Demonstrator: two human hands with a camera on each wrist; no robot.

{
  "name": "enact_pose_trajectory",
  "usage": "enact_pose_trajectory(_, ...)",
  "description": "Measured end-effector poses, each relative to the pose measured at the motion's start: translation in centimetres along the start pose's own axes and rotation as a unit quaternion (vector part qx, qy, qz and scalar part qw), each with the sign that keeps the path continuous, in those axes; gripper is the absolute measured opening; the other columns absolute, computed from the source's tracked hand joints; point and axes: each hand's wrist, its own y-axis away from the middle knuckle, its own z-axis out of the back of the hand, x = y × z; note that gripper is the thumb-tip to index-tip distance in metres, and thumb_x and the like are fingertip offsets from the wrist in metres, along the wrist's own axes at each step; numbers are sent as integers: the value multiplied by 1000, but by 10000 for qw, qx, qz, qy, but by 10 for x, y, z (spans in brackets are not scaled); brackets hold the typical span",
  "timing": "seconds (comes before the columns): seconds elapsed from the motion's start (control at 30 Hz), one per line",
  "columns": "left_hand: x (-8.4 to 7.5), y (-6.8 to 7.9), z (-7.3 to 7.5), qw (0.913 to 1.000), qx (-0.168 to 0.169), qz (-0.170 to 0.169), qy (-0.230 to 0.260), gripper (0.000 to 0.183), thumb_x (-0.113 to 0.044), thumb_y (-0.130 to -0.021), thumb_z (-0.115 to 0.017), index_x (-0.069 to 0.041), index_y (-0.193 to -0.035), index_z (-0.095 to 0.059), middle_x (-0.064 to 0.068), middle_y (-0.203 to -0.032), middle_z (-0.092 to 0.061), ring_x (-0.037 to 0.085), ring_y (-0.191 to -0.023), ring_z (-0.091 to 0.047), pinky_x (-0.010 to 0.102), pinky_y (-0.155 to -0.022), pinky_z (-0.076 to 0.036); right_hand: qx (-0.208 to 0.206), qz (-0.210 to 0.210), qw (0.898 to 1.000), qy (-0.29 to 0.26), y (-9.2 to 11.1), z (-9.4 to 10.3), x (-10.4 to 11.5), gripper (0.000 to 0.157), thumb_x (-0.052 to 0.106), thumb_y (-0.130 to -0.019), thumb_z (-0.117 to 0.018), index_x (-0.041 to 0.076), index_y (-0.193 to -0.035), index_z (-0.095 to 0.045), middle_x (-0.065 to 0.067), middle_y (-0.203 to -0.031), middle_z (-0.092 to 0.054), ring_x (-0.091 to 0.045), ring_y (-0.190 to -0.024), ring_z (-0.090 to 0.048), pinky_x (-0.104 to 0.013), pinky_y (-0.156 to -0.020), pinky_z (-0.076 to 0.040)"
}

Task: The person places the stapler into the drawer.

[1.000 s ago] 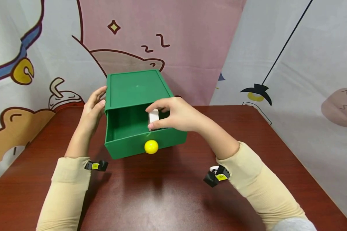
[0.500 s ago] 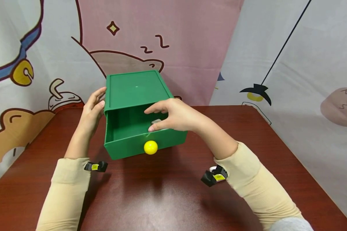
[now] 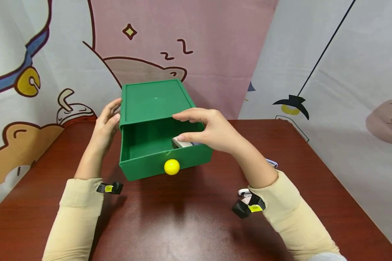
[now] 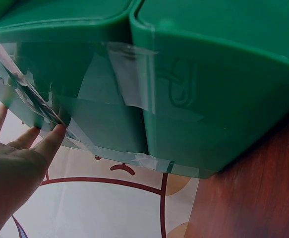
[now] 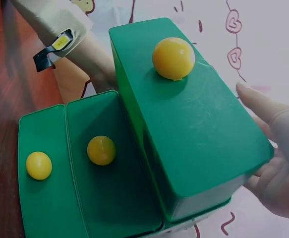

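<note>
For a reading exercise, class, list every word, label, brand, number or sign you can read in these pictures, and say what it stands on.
"Z" (larger, hand-drawn): on the backdrop cloth.
"Z" (smaller, same style): on the same cloth.
Left wrist's yellow label: too small to read.
Right wrist's yellow label: too small to read.
White object in the green drawer: no lettering can be made out.

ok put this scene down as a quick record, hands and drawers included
unit: green drawer unit on a wooden table
drawers: top drawer pulled out; lower two closed
knobs: round yellow knobs
left hand: fingertips against the unit's side
right hand: at the open drawer
contents: white item by the right thumb; right end hidden
</note>
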Motion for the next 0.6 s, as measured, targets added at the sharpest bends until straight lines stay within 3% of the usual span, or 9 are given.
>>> enact_pose_trajectory(0.13,1,0,0,10000,-2,0,13,51,-16,-96,-51,-5,-144,-39,15,-148,-31,28,-133,-34,23,-92,-42,-409,209,9987,-228,10,4,-3,46,8,-80,-78,4,-123,-65,-5,-120,-64,-12,-112,-55,-33,-97,-40)
enact_pose_trajectory(0.33,1,-1,0,10000,-19,12,17,51,-16,-95,-51,-7,-144,-41,15,-149,-31,29,-131,-35,23,-92,-42,-917,272,9941,-519,27,14,-7,47,-1,-79,-76,2,-125,-63,-7,-121,-63,-25,-110,-58,-39,-97,-41)
enact_pose_trajectory(0.47,0,-1,1,10000,-21,30,10,51,-17,-95,-51,-7,-144,-41,15,-149,-31,29,-132,-33,23,-92,-42,-1171,155,9918,-482,38,22,-15,48,-3,-79,-76,4,-125,-63,-5,-119,-64,-22,-110,-59,-40,-99,-39)
enact_pose_trajectory(0.6,0,0,1,10000,-5,12,9,51,-17,-95,-52,-7,-144,-40,15,-149,-31,29,-132,-33,23,-92,-42,-1326,-221,9909,-95,50,29,-26,48,2,-80,-76,11,-126,-65,0,-119,-64,-18,-112,-57,-34,-97,-41)
